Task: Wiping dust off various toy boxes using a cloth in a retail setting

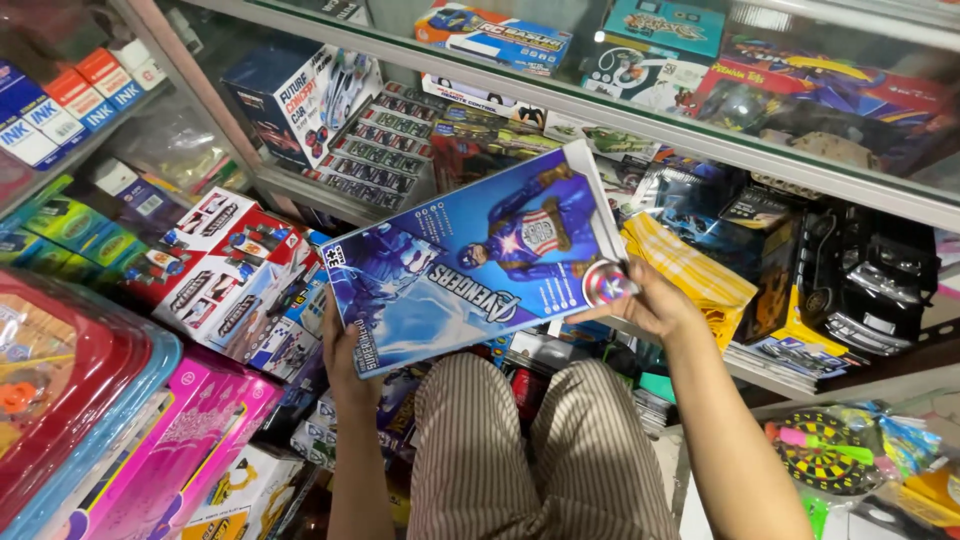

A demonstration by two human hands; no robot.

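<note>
Toy shelves point(600, 110) | 1 blue box point(470, 265) | 2 hands, left hand point(345, 355), right hand point(655, 305): fingers gripping its ends

I hold a long, flat blue toy box point(475, 262) with a clear window showing a costumed action figure and a round shield. It lies face up and tilted, its right end higher, above my striped lap.
</note>
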